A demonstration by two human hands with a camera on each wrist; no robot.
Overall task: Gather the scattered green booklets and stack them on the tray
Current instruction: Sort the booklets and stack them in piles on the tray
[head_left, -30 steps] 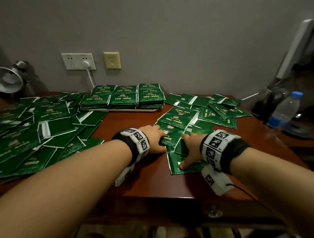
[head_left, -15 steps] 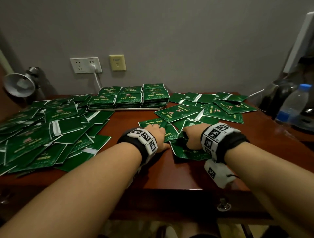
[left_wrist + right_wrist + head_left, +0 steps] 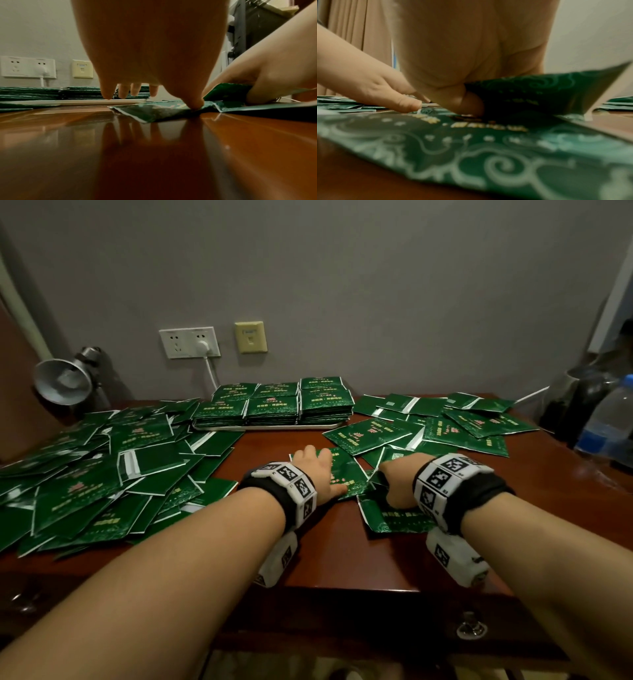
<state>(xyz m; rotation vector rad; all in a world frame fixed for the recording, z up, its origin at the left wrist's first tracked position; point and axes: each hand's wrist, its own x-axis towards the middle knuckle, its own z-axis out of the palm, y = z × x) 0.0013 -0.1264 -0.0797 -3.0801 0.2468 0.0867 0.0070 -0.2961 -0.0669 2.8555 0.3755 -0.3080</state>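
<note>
A grey wall with a white double socket and a yellowed wall plate backs a glossy red-brown counter. At the counter's far edge, against the wall, sits a pale tray carrying neat stacks of green booklets (three columns across). Loose green booklets lie in a thick overlapping heap on the left and in a thinner scatter on the right, both well apart from the near edge.

Near the middle, the left hand rests on a booklet with its fingers straight and slightly spread; the left wrist view shows its thumb tip pressing the cover to the counter. Just beside it, the right hand pinches a second booklet, thumb curled against it, one corner lifted and tilted off the surface. Beneath that hand lies a further booklet flat on the wood.

A metal lamp shade stands at the far left, and a clear water bottle with a blue label at the far right.
</note>
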